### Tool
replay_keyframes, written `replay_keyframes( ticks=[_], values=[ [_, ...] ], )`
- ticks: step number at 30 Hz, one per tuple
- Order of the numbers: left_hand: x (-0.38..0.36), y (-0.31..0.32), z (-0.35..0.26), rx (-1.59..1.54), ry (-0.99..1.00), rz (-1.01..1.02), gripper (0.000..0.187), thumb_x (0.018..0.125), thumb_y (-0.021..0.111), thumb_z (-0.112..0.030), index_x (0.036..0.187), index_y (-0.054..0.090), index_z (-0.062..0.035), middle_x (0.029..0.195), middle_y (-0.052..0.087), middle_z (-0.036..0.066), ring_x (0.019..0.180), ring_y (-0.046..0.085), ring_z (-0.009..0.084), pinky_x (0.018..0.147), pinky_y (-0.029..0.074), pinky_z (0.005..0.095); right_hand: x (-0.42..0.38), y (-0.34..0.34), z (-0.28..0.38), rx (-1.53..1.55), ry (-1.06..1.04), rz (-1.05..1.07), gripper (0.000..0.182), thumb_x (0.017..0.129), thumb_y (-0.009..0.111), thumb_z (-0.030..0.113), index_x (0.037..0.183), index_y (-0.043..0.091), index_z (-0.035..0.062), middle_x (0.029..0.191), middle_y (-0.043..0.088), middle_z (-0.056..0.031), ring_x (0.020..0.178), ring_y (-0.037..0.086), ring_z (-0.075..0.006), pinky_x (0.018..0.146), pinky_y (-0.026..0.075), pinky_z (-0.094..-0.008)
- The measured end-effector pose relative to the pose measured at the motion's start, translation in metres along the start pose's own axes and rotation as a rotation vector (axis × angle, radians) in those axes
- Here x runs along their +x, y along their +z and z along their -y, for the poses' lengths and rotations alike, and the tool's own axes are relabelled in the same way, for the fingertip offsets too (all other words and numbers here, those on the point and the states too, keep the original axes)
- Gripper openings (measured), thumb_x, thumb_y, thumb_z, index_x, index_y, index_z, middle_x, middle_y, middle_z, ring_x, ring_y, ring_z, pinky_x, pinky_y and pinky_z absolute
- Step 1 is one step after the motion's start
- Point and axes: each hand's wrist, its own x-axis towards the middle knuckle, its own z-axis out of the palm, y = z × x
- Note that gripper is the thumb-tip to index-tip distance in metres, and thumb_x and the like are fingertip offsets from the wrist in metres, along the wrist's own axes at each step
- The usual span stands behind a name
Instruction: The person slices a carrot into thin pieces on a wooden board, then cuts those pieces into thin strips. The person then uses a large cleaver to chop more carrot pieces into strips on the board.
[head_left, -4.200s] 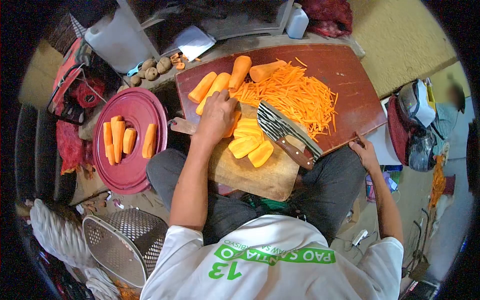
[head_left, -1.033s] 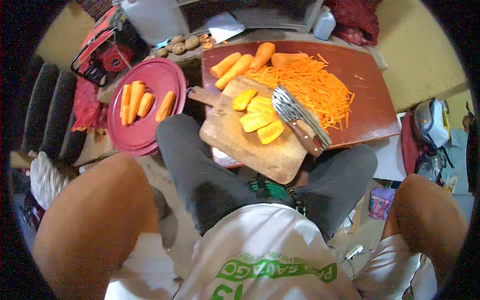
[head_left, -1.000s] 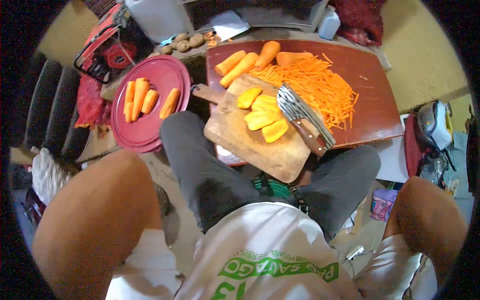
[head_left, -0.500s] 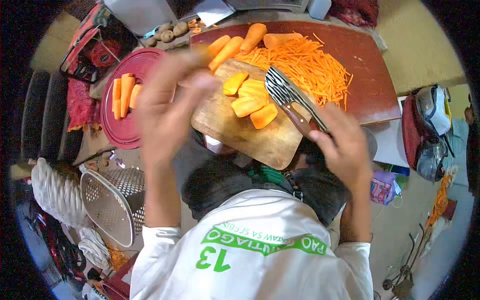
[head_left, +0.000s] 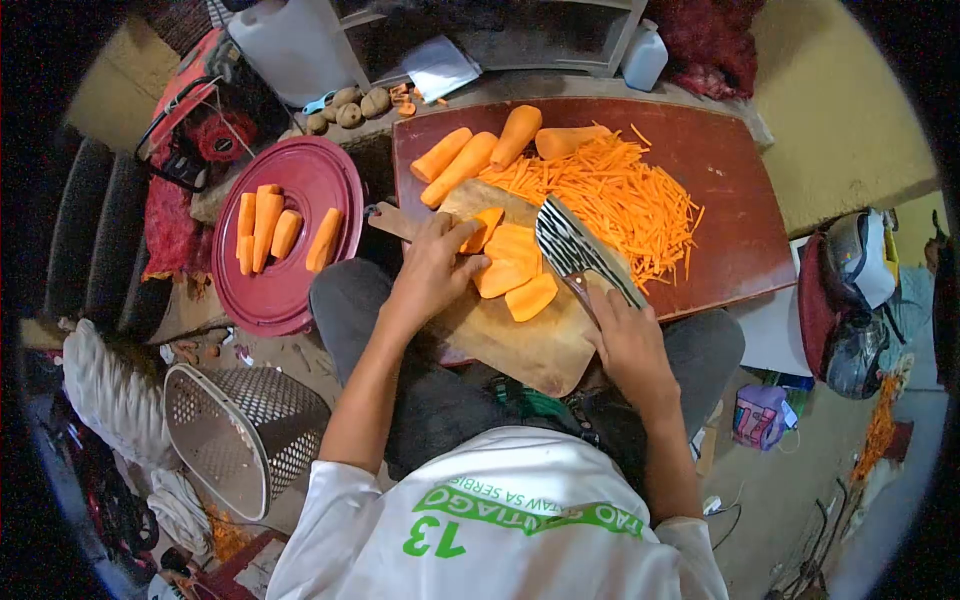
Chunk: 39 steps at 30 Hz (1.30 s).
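My right hand (head_left: 632, 345) grips the handle of a knife (head_left: 580, 250) whose wide blade has a black-and-white striped pattern. The blade lies over the right side of the wooden cutting board (head_left: 520, 350), beside several thick carrot slices (head_left: 512, 255). At the left end of these slices, my left hand (head_left: 437, 268) has its thumb and fingers closed about the edge of a carrot slice (head_left: 484, 229). The board rests over my lap and against the red table. Just beyond the knife lies a heap of shredded carrot strips (head_left: 610, 200).
Several whole peeled carrots (head_left: 465, 165) lie at the back of the red table (head_left: 745, 220). More carrot pieces (head_left: 266, 225) sit on a round red lid (head_left: 290, 170) at the left. A perforated basket (head_left: 240, 430) stands on the floor; potatoes (head_left: 350, 112) lie behind.
My left hand has come down from above the board's left side onto the carrot slices. My right hand still holds the knife beside them. The camera view has tilted, shifting the scene downward.
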Motion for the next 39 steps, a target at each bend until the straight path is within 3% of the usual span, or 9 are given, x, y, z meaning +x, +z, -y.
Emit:
replay_keyframes(
  ticks=[4, 8, 10, 14, 17, 23, 33, 37, 39],
  values=[
    [0.005, 0.001, -0.002, -0.078, -0.125, 0.018, 0.051, 0.087, 0.085, -0.02, 0.132, 0.071, 0.0019, 0.113, 0.064, 0.023, 0.109, 0.066, 0.0396, 0.092, 0.053, 0.0467, 0.017, -0.012, -0.004, 0.001, 0.021, 0.145, 0.067, 0.098, 0.072, 0.018, 0.157, 0.045, 0.0039, 0.121, 0.069, -0.0236, 0.104, 0.066, -0.0448, 0.09, 0.054, -0.0524],
    [0.019, 0.005, 0.004, -0.165, -0.23, 0.059, 0.058, 0.085, 0.087, -0.024, 0.134, 0.07, 0.0019, 0.117, 0.065, 0.024, 0.11, 0.066, 0.0393, 0.093, 0.053, 0.0461, 0.032, -0.023, -0.007, 0.145, 0.121, 0.184, 0.053, 0.09, 0.067, 0.009, 0.142, 0.055, 0.0002, 0.115, 0.069, -0.0288, 0.107, 0.067, -0.0487, 0.091, 0.053, -0.0579],
    [0.023, 0.004, 0.001, -0.166, -0.254, 0.081, 0.063, 0.083, 0.089, -0.027, 0.136, 0.07, 0.0011, 0.121, 0.065, 0.025, 0.113, 0.066, 0.0406, 0.096, 0.053, 0.0461, 0.033, -0.01, -0.016, 0.121, 0.072, 0.024, 0.048, 0.088, 0.064, 0.008, 0.134, 0.057, -0.0013, 0.111, 0.07, -0.0288, 0.104, 0.068, -0.0501, 0.092, 0.053, -0.0587],
    [0.022, 0.006, -0.008, -0.009, -0.072, 0.022, 0.075, 0.078, 0.092, -0.037, 0.142, 0.068, -0.0051, 0.133, 0.062, 0.027, 0.123, 0.063, 0.0455, 0.103, 0.053, 0.0494, 0.029, -0.004, -0.022, 0.2, 0.139, -0.135, 0.034, 0.089, 0.065, 0.009, 0.121, 0.06, -0.0021, 0.102, 0.072, -0.0276, 0.097, 0.068, -0.0518, 0.089, 0.054, -0.0565],
    [0.008, 0.003, -0.019, 0.199, 0.117, 0.006, 0.088, 0.075, 0.092, -0.053, 0.15, 0.064, -0.0146, 0.146, 0.054, 0.025, 0.131, 0.055, 0.0488, 0.11, 0.048, 0.0565, 0.013, -0.029, -0.013, 0.397, 0.274, -0.037, 0.036, 0.091, 0.065, 0.01, 0.126, 0.061, -0.0004, 0.107, 0.074, -0.027, 0.105, 0.072, -0.0485, 0.089, 0.056, -0.0569],
    [-0.002, 0.002, -0.017, 0.351, 0.23, 0.175, 0.071, 0.088, 0.082, -0.048, 0.15, 0.064, -0.0177, 0.148, 0.053, 0.022, 0.139, 0.048, 0.0455, 0.117, 0.042, 0.0564, -0.044, -0.038, -0.003, 0.75, 0.301, -0.155, 0.043, 0.095, 0.078, 0.014, 0.135, 0.066, 0.0045, 0.11, 0.078, -0.0236, 0.103, 0.077, -0.0401, 0.091, 0.059, -0.0439],
    [0.028, 0.007, -0.008, 0.377, 0.381, 0.255, 0.059, 0.098, 0.073, -0.03, 0.151, 0.057, -0.0109, 0.148, 0.053, 0.02, 0.142, 0.049, 0.0429, 0.116, 0.042, 0.0556, -0.068, -0.049, 0.008, 0.708, 0.415, -0.033, 0.04, 0.093, 0.08, 0.01, 0.131, 0.071, -0.0008, 0.12, 0.079, -0.0217, 0.109, 0.078, -0.0365, 0.095, 0.06, -0.0419],
    [0.046, 0.026, 0.008, 0.45, 0.378, 0.13, 0.062, 0.1, 0.071, -0.034, 0.154, 0.051, -0.011, 0.149, 0.052, 0.02, 0.141, 0.05, 0.042, 0.111, 0.045, 0.0538, -0.064, -0.046, 0.011, 0.693, 0.411, -0.053, 0.041, 0.094, 0.08, 0.012, 0.132, 0.071, -0.0015, 0.12, 0.079, -0.0222, 0.108, 0.079, -0.0368, 0.095, 0.06, -0.0416],
    [0.057, 0.032, 0.015, 0.463, 0.424, 0.022, 0.057, 0.099, 0.073, -0.037, 0.146, 0.056, -0.0094, 0.137, 0.057, 0.017, 0.127, 0.057, 0.0376, 0.099, 0.049, 0.0511, -0.064, -0.044, 0.012, 0.692, 0.428, -0.045, 0.042, 0.094, 0.081, 0.013, 0.132, 0.071, -0.0015, 0.12, 0.079, -0.0222, 0.108, 0.079, -0.0368, 0.096, 0.06, -0.0414]
  ],
)
